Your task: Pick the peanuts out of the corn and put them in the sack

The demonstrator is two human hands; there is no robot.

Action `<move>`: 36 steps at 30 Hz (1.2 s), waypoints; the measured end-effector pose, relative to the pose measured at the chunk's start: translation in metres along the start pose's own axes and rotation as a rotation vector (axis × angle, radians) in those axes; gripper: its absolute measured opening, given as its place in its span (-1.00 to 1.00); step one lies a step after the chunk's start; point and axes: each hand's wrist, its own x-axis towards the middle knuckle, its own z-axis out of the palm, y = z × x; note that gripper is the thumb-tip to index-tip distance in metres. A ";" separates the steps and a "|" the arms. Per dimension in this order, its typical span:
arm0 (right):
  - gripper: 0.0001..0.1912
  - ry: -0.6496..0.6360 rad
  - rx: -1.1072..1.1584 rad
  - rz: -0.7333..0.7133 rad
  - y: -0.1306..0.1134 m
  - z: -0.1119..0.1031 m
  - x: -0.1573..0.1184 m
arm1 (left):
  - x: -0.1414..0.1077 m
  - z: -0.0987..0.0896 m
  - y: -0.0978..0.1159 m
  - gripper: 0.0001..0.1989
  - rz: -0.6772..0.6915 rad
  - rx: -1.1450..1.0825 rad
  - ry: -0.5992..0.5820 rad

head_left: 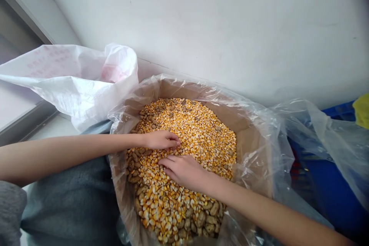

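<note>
Yellow and white corn kernels [198, 123] fill a box lined with clear plastic. Unshelled peanuts [201, 221] are mixed in, mostly along the near edge and the left side. My left hand [161, 139] is low over the middle of the corn, its fingers curled together; whatever is between the fingertips is hidden. Just nearer to me, my right hand [184, 170] rests palm down on the kernels, its fingers stretched out and slightly apart. The two hands are close but not touching.
The cardboard box [250, 142] has its plastic liner [276, 134] folded over the rim. A white woven sack [95, 88] gapes at the left. Blue containers [325, 188] stand on the right, with a yellow thing [361, 110] above. A white wall [216, 30] rises behind.
</note>
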 end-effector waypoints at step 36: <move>-0.86 -0.198 0.080 -0.048 0.015 -0.059 -0.027 | -0.004 0.011 0.001 -0.69 -0.408 -0.891 -0.193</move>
